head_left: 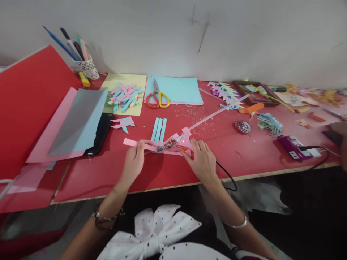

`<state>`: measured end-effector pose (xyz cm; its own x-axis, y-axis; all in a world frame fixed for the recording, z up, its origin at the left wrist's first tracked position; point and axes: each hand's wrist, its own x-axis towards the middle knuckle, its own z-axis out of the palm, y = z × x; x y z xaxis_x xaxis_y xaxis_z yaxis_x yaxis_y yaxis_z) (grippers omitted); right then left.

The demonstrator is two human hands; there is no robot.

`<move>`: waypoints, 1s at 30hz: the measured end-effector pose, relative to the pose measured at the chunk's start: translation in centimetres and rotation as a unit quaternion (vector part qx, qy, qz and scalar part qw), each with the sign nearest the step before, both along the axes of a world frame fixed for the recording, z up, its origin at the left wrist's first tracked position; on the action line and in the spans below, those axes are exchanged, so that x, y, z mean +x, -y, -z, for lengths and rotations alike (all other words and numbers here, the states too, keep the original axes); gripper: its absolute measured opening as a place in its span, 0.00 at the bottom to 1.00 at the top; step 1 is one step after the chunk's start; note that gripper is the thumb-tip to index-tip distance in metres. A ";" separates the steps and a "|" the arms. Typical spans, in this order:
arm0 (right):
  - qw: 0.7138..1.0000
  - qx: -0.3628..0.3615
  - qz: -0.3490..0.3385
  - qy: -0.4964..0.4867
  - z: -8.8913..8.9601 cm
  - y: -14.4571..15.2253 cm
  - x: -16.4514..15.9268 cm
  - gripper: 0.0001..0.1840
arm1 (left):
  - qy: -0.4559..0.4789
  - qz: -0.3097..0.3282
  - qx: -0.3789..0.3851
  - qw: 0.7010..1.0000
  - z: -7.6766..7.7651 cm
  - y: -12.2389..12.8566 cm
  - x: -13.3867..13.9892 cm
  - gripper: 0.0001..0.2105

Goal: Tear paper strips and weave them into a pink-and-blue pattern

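Observation:
My left hand point(135, 159) pinches a pink paper strip point(130, 142) near the front of the red table. In my right hand point(202, 159) is a pink hot glue gun point(185, 137), its nozzle pointing left at the paper. A long clear glue stick point(217, 115) runs out of its back end. Just behind the nozzle, light blue paper strips point(159, 130) lie side by side, their near ends at the pink paper. More pink paper lies under the gun, partly hidden by it and by my right hand.
Scissors point(157, 97) rest on blue sheets point(181, 88). Paper scraps point(126, 95) are piled on a yellow sheet point(108, 81). Coloured sheets point(78, 119) cover a black phone-like object point(101, 137) at left. A purple power strip point(294, 148) sits right, near another person's hand point(340, 130).

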<state>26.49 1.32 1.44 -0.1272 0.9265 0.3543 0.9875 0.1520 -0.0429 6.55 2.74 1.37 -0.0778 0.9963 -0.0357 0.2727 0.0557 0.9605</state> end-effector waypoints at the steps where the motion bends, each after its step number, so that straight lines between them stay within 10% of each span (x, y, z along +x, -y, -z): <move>1: 1.000 -0.004 0.000 0.004 0.0 0.0 -0.1 0.21 | -0.001 0.001 -0.004 1.000 0.0 0.0 0.0 0.25; 30: 0.998 0.022 0.040 0.032 -0.9 1.4 2.0 0.16 | 0.005 0.008 -0.018 1.000 0.1 0.1 0.1 0.24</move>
